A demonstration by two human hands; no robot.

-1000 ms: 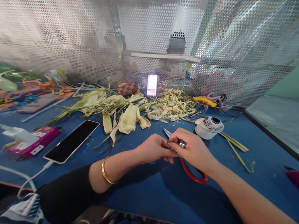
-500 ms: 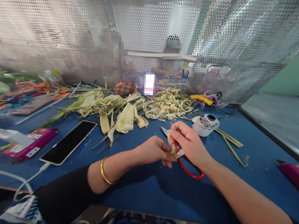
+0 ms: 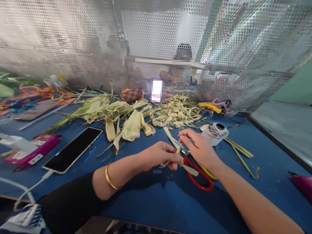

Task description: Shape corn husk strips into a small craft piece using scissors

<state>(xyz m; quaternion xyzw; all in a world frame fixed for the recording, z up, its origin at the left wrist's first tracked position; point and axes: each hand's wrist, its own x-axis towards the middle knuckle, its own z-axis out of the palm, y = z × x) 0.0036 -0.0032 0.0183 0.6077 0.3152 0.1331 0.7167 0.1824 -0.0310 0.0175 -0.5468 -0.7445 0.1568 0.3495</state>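
Observation:
My left hand [image 3: 163,156] is closed, its thumb and fingers pinching a narrow pale corn husk strip [image 3: 171,137]. One end of the strip points up and left; another pale end sticks out below, to the right. My right hand [image 3: 201,148] is just right of the strip, thumb and forefinger apart, with nothing visible between them; its lower fingers are partly hidden. Under the hands lie scissors [image 3: 201,183] with a red handle, their blades partly covered. Beside my right hand stands a white spool of thread [image 3: 214,134] with dark thread on it.
Corn husks [image 3: 133,126] and a heap of shredded husk [image 3: 179,112] lie along the back by a perforated metal screen [image 3: 151,29]. At left are a phone [image 3: 73,149] and a magenta power strip [image 3: 44,149]. Husk strips [image 3: 240,148] lie at right.
The right hand's fingers have loosened from the husk strip and parted. The strip's ends now stick out on both sides of my left fingers. More of the scissors shows.

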